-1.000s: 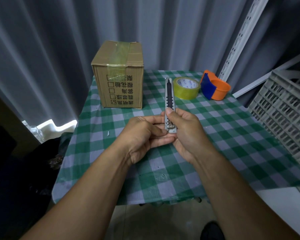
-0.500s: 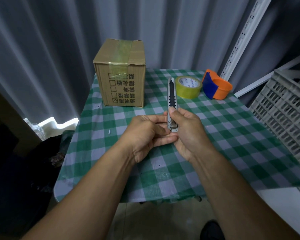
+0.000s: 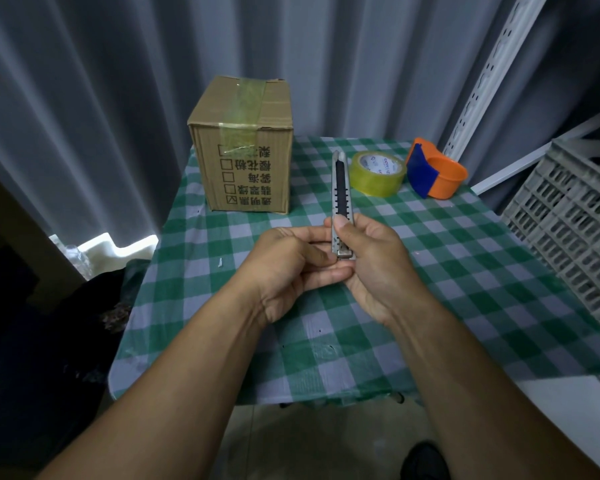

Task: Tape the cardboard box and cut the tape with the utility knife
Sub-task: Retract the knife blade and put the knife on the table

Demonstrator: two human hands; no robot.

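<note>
A grey utility knife [image 3: 341,188] with a dark slider points away from me above the middle of the table. My right hand [image 3: 371,265] grips its lower half, thumb on the slider track. My left hand [image 3: 291,268] pinches the knife's rear end from the left. No blade shows at the tip. The brown cardboard box [image 3: 245,147] stands at the table's far left, with a strip of clear tape over its top and down the front. A roll of yellowish clear tape [image 3: 376,173] lies at the far right of the knife.
The table wears a green-and-white checked cloth [image 3: 447,289]. An orange and blue tape dispenser [image 3: 433,173] sits beside the roll. A grey plastic crate [image 3: 575,220] stands at the right edge. Grey curtains hang behind, and a white slotted rail [image 3: 492,71] leans at the back right.
Both hands have stayed on the knife in the same grip. The camera view has tilted slightly, so the scene sits a little lower in the frame.
</note>
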